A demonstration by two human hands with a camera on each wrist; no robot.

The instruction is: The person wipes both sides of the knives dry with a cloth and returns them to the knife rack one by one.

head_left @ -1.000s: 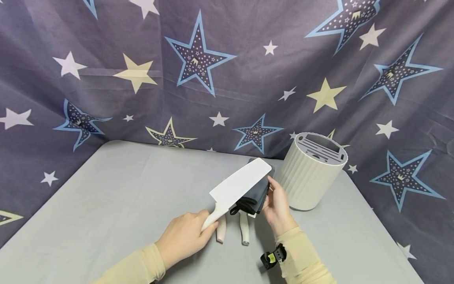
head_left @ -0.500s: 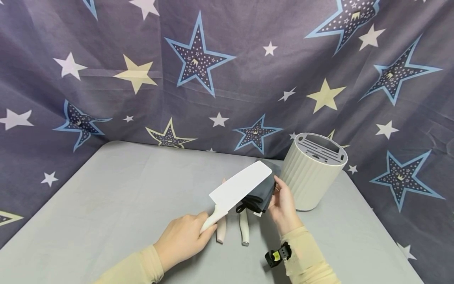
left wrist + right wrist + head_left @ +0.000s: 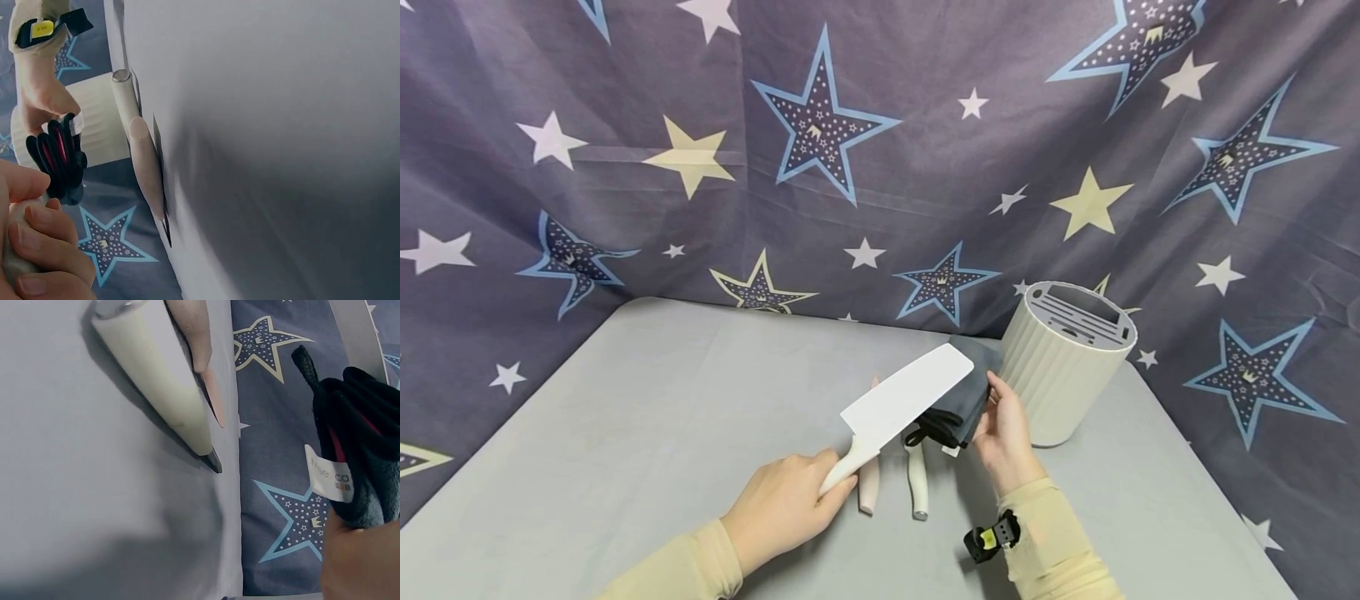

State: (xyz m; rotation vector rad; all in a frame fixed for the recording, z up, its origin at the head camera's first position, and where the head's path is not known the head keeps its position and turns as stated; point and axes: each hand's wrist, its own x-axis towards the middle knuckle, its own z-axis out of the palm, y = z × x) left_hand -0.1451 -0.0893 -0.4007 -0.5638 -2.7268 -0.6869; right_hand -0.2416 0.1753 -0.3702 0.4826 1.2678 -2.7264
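Observation:
My left hand grips the white handle of a cleaver, whose broad pale blade slants up to the right above the table. In the left wrist view the curled fingers wrap that handle. A folded dark grey cloth with black edging is held by my right hand, thumb along its right side. The blade overlaps the cloth's left part in the head view. A white tag hangs from the cloth in the right wrist view. Most of my right fingers are hidden behind the cloth.
On the table below lie a white-handled knife and a pinkish-handled knife, partly covered by the cleaver. A ribbed cream knife block with a slotted top stands just right of my right hand. A star-patterned curtain hangs behind.
My right hand has moved to the right with the cloth, so more of the cloth shows beyond the blade. The left hand and cleaver have barely moved.

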